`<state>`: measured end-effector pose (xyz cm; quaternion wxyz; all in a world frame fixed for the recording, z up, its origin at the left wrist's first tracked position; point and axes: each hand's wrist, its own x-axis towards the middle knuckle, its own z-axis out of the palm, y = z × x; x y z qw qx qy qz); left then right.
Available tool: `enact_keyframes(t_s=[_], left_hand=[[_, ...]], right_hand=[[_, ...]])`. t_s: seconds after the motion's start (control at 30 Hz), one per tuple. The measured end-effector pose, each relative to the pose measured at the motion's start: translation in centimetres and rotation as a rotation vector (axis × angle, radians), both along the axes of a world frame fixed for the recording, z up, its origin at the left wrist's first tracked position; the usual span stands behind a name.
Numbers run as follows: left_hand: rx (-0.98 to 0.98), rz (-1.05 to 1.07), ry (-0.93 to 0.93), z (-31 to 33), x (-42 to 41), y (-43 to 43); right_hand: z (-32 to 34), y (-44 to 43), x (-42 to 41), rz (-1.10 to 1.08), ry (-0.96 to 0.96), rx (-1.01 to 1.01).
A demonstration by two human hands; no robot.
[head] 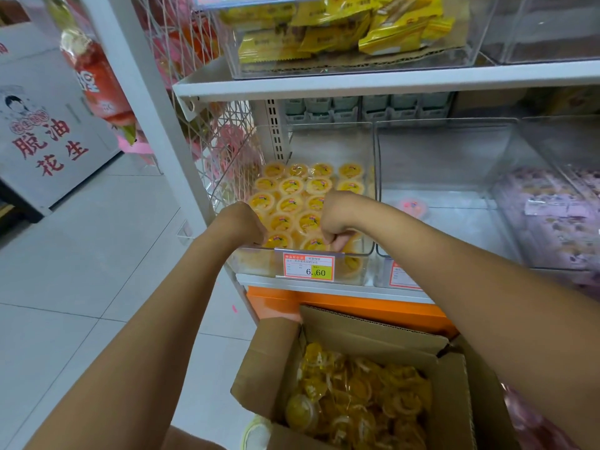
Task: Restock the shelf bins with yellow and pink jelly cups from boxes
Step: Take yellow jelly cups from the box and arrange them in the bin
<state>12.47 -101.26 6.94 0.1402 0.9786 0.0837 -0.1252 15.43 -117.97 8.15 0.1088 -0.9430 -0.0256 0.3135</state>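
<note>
At frame centre, left hand (242, 222) and right hand (337, 219) curl over cups (289, 204) in bin (373, 190); can't tell grips. Tag (308, 267) fronts bin; box (373, 326) below.

Bright, even overhead light here, shadows soft and faint. Pale glare hazes the clear bin walls (438, 151) and sheens the floor tiles (81, 254). Wide-angle bend curves the shelf upright (139, 76); frame edges smear soft.
</note>
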Motion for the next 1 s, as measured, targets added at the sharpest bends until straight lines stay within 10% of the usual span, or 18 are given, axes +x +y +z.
enact_keyframes(t_s=[0.27, 0.43, 0.63, 1.0], left_hand=[[-0.213, -0.003, -0.239, -0.6, -1.5, 0.3], [-0.351, -0.104, -0.506, 1.0, -5.7, -0.8], [-0.355, -0.398, 0.058, -5.9, -10.7, -4.3], [0.124, -0.349, 0.611, -23.1, -14.7, -6.9]], right_hand=[[-0.5, 0.0, -1.6, 0.007, -0.034, 0.117], [2.2, -1.2, -5.3, 0.114, -0.540, 0.165], [-0.8, -7.5, -14.2, 0.223, -0.155, 0.439], [-24.4, -10.8, -15.1, 0.158, 0.191, -0.338]])
